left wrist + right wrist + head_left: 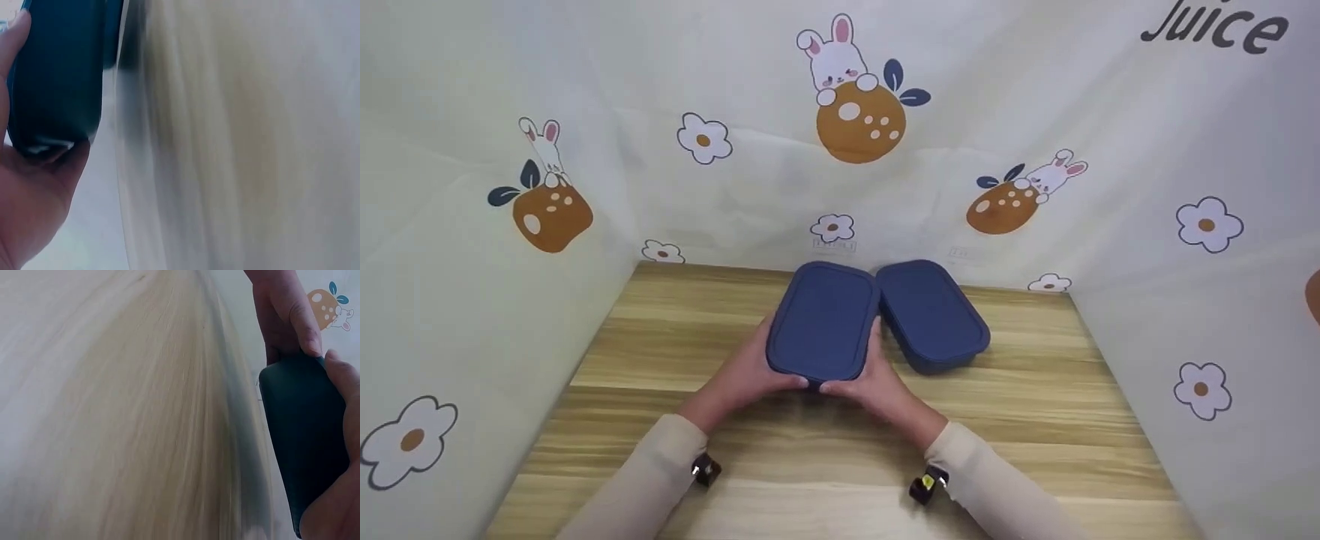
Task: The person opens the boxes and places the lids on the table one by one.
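Closest to the person are two pale sleeves, each with a small dark camera strapped at the wrist. Just past them, the left hand [746, 375] and the right hand [877, 386] hold a blue lid [823, 322], one hand on each long side. The thumbs meet at the near edge, and the fingers wrap around the sides and under it. A hand on each side keeps the flat lid level so it does not tip. The lid seems to be lifted a little off the wooden table [1035, 420], but how high is hard to tell. The left wrist view shows the palm [34, 191] pressed to a rounded corner of the lid [56, 79]. The right wrist view shows fingers [292, 309] curled over the other edge [304, 433]. A bit farther back, just to the right and almost touching, sits a blue box [934, 315] of the same shape, flat on the table. Farthest away hangs a pale cloth [840, 150] with bunnies, flowers and oranges on it, walling in the table on three sides.
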### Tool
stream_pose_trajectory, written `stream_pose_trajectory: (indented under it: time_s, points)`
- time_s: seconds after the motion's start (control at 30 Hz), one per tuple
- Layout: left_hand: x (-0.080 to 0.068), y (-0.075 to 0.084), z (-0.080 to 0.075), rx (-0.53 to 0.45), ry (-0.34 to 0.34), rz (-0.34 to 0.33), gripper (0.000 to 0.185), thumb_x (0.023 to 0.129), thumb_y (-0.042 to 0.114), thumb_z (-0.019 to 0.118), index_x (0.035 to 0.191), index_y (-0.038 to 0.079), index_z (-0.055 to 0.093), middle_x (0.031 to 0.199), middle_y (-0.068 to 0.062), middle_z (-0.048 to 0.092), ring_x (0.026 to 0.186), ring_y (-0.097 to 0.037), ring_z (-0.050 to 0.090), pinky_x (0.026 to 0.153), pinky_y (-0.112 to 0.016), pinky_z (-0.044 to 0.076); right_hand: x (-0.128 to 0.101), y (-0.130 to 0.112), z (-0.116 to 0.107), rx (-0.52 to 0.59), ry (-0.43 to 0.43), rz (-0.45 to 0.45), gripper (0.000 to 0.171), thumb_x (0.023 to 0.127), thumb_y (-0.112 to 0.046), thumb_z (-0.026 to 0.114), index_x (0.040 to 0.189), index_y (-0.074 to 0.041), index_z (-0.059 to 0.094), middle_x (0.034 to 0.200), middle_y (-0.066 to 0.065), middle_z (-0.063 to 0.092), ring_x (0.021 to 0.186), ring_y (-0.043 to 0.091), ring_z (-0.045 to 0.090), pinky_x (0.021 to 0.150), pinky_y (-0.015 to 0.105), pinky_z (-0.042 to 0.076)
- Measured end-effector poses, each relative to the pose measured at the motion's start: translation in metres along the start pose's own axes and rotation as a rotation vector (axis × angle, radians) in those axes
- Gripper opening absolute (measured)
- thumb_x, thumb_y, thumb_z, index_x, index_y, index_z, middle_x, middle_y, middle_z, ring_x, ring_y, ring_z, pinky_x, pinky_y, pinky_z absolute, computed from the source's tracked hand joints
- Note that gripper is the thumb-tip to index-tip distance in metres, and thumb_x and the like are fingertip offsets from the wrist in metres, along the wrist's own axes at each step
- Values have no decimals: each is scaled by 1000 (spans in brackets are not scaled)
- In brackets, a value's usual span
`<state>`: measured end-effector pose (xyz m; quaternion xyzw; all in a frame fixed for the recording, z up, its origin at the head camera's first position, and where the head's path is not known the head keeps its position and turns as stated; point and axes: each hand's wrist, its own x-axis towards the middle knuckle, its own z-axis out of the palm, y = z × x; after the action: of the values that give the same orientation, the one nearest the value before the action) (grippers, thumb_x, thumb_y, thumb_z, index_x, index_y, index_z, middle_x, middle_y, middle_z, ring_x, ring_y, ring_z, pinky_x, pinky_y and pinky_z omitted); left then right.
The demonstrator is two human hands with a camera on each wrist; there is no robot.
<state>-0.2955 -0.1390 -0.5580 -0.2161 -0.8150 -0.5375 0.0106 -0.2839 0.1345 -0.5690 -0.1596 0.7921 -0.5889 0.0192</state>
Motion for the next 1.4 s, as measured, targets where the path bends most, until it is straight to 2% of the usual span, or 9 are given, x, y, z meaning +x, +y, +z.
stream_pose_trajectory:
  time_s: [0.13,0.27,0.43,0.57,0.73,0.9,1.13,1.23,1.4]
  points:
    - [-8,7,11,-7,34,12,145,66,41,109,177,11,22,174,-8,43,154,-27,47,128,-53,35,-8,1,-9,-21,-24,25,161,76,-22,106,174,-9,-21,184,19,-6,167,34,12,132,46,19]
    - [-16,15,20,-6,61,-2,148,65,39,110,179,18,18,176,-4,40,154,-26,47,126,-53,36,-16,2,-15,-26,-33,47,160,76,-24,106,174,-9,-19,184,19,-6,167,35,13,132,48,20]
    - [-29,27,30,28,89,-60,148,66,36,110,179,24,17,170,-3,49,146,-28,55,120,-55,43,-29,0,-22,3,-40,58,162,73,-20,107,175,-10,-18,184,18,-3,166,34,16,132,47,20]
    - [-36,38,38,35,98,-72,143,67,33,110,179,24,20,165,-5,55,141,-30,59,117,-56,46,-37,-1,-30,33,-56,69,161,73,-15,106,175,-13,-18,185,16,-2,165,31,18,132,45,18]
    - [-42,50,45,60,104,-82,139,68,40,108,178,25,24,163,-7,57,142,-32,58,117,-57,46,-45,-4,-42,26,-60,93,159,73,-10,106,177,-18,-14,185,15,5,164,30,22,132,48,19]
    - [-46,58,49,75,115,-94,141,67,46,108,178,27,23,162,-6,58,141,-31,59,117,-56,47,-49,-7,-49,6,-65,99,158,72,-9,106,178,-20,-12,185,16,4,166,31,18,133,48,17]
    - [-51,61,55,72,126,-78,138,68,37,108,177,27,24,161,-6,59,141,-32,60,116,-56,47,-56,-6,-52,51,-84,106,163,69,-12,108,178,-24,-13,184,15,9,165,28,20,131,36,18]
    - [-52,61,56,74,130,-75,138,69,35,108,177,26,24,165,-5,55,144,-31,58,118,-56,46,-56,-5,-53,54,-91,98,163,69,-12,108,178,-23,-13,184,16,12,165,30,21,131,37,17]
    - [-53,57,57,96,133,-89,139,69,37,108,177,26,23,165,-5,55,144,-32,57,118,-58,46,-54,-4,-53,33,-102,100,164,69,-14,108,177,-21,-14,184,16,11,165,30,21,132,46,15]
